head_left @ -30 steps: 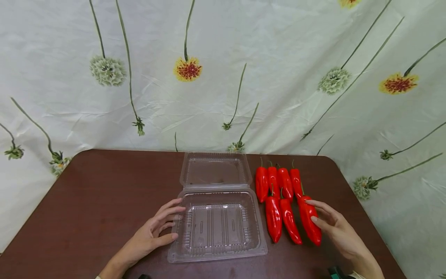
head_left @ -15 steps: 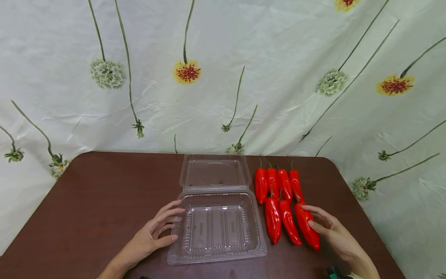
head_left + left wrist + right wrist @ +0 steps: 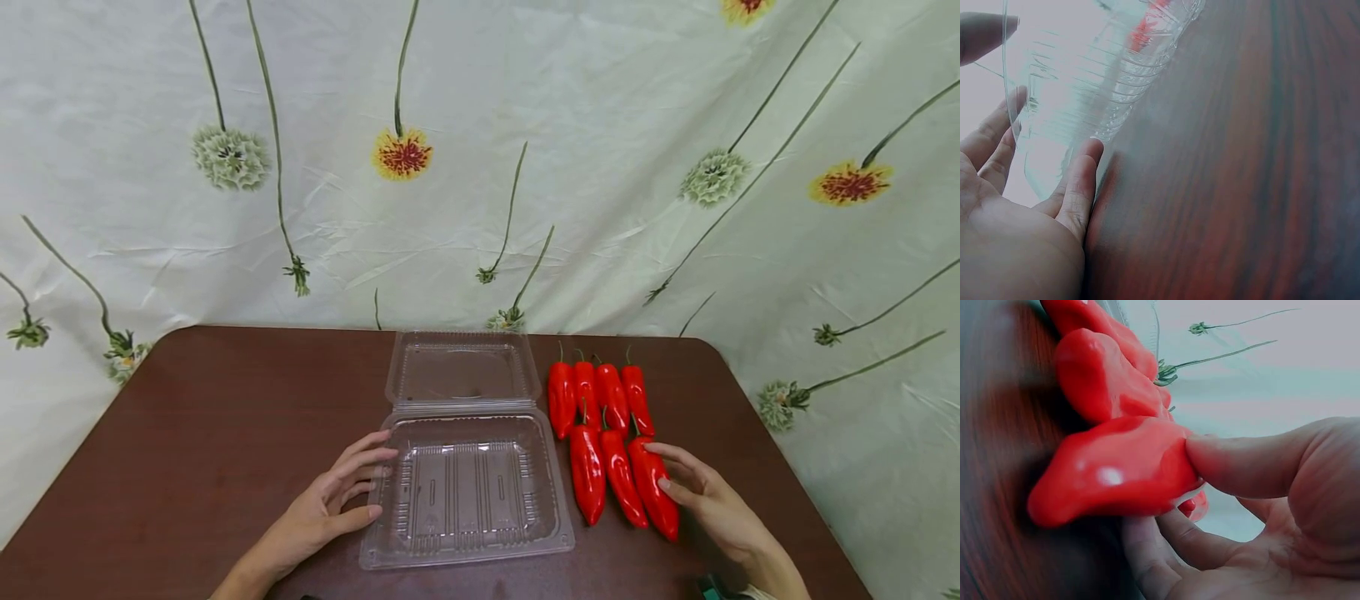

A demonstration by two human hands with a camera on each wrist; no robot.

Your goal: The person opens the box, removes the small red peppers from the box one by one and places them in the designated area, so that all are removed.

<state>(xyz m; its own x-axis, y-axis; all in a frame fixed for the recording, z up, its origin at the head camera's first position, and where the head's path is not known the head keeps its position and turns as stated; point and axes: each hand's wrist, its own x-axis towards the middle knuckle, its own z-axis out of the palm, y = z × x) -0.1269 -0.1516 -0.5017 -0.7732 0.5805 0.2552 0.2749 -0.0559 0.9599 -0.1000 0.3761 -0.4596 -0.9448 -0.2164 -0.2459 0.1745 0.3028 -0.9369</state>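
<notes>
A clear plastic clamshell container (image 3: 465, 500) lies unfolded, its lid (image 3: 463, 367) flat behind its base. My left hand (image 3: 322, 508) rests at the base's left edge, fingers nearly straight; in the left wrist view fingers (image 3: 1079, 194) lie along the container's wall (image 3: 1085, 69), with the thumb by the rim. On the right, my right hand (image 3: 716, 500) pinches a long red pepper (image 3: 654, 487), the nearest right one of the group. In the right wrist view the thumb lies on this pepper (image 3: 1116, 469) and the fingers are beneath it, partly hidden.
Several other red peppers stand in two rows right of the container: a back row (image 3: 587, 392) and two front ones (image 3: 587, 471). The brown table (image 3: 225, 467) extends to the left. A flowered cloth (image 3: 465, 167) hangs behind its back edge.
My right hand has moved slightly left and nearer with the pepper, bringing it in line with the front row. The left hand and container have stayed put.
</notes>
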